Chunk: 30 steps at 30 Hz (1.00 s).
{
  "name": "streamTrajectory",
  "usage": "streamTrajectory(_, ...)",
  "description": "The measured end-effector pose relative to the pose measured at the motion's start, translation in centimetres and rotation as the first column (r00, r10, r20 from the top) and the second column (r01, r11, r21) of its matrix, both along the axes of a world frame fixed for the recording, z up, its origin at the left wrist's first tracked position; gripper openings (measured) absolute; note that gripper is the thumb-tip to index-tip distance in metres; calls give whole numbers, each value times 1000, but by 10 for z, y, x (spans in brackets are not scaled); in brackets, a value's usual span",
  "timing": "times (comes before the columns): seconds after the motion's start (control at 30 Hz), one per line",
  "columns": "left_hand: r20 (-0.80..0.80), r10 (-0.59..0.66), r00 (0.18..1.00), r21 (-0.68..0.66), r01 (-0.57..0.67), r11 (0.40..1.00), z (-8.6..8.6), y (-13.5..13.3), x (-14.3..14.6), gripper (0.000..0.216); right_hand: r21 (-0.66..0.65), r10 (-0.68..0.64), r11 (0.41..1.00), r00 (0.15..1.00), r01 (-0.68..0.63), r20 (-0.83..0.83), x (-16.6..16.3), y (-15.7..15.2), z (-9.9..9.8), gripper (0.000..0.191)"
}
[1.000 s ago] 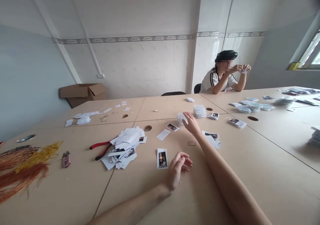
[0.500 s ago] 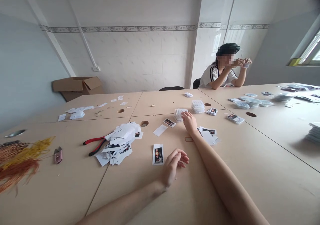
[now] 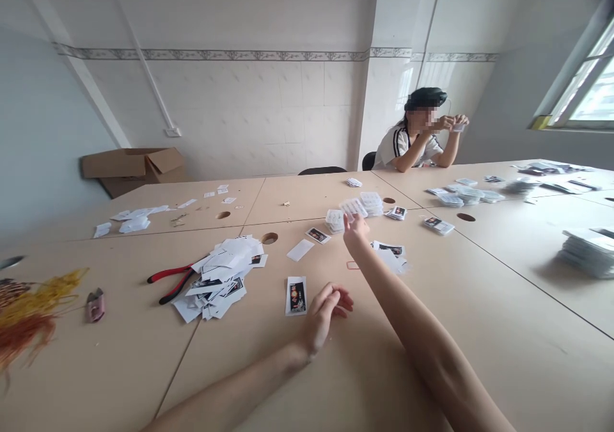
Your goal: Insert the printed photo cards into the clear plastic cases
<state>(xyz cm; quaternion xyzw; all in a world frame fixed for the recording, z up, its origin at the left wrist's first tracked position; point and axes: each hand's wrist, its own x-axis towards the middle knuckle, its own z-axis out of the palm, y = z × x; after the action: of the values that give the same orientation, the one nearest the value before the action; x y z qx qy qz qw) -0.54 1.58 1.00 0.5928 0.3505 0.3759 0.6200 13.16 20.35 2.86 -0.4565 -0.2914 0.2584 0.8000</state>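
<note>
My right hand [image 3: 355,235] is raised above the table, its fingertips at a small clear packet of cards [image 3: 354,208] that it seems to pinch. Just beside it lie a low stack of packets [image 3: 334,221] and a taller stack [image 3: 371,203]. My left hand [image 3: 319,317] rests loosely curled and empty, next to a printed picture card [image 3: 296,296] on white backing. A heap of white paper offcuts [image 3: 218,275] lies further left, and red-and-black handled pliers [image 3: 173,277] touch its edge.
A seated person [image 3: 412,134] across the table holds something small up in both hands. Several card packets [image 3: 460,195] lie to the far right, and a white stack [image 3: 588,253] sits nearer. Orange and yellow tassel threads [image 3: 23,310] lie at left. The table has round holes.
My right hand has lifted off the table, and a packet now shows at its fingertips. The whole view has shifted slightly, with things in the scene sliding left.
</note>
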Motion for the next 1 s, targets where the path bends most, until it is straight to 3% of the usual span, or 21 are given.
streamTrajectory(0.1, 26, -2, 1000, 6, 2, 1000, 0, 2, 1, 25, 53, 53, 997, 996, -49, -69, -6, -13, 29, 27)
streamTrajectory(0.2, 60, -30, 998, -14, 31, 999, 1, 5, 1, 26, 133, 67, 989, 996, -59, -59, -7, -46, 56, 18)
streamTrajectory(0.27, 82, -50, 995, -45, 54, 998, 2, 7, 2, 27, 212, 62, 974, 996, -74, 60, -4, -77, 65, 14)
streamTrajectory(0.3, 98, -56, 994, -62, 62, 996, 3, 7, 2, 29, 275, 29, 956, 967, -101, 252, -1, -93, 65, 13)
streamTrajectory(0.33, 118, -61, 991, -79, 70, 994, 3, 8, 2, 30, 318, -30, 939, 888, -132, 458, 4, -110, 62, 11)
streamTrajectory(0.37, 143, -64, 988, -96, 78, 992, 3, 8, 3, 31, 341, -88, 921, 753, -188, 652, 9, -125, 57, 9)
streamTrajectory(0.43, 204, -68, 976, -127, 96, 987, 5, 9, 4, 33, 345, -211, 887, 394, -307, 894, 23, -149, 38, 7)
streamTrajectory(0.5, 263, -68, 962, -150, 111, 982, 6, 9, 5, 40, 295, -295, 878, 59, -378, 954, 37, -164, 14, 8)
streamTrajectory(0.53, 274, -68, 959, -154, 113, 982, 7, 9, 6, 44, 265, -312, 883, -63, -388, 948, 42, -169, 3, 8)
streamTrajectory(0.6, 246, -48, 968, -147, 86, 985, 7, 10, 7, 42, 205, -292, 902, -185, -381, 938, 50, -172, -15, 8)
streamTrajectory(0.73, 129, 21, 991, -96, -8, 995, 5, 12, 9, 27, 132, -214, 921, -195, -367, 957, 50, -168, -28, 10)
streamTrajectory(0.87, 178, 96, 979, -112, -77, 991, 2, 14, 10, 28, 82, -193, 909, -238, -408, 952, 42, -171, -26, 15)
streamTrajectory(1.0, 145, 133, 980, -61, -126, 990, 1, 13, 9, 28, 93, -164, 907, -142, -410, 976, 37, -177, -27, 21)
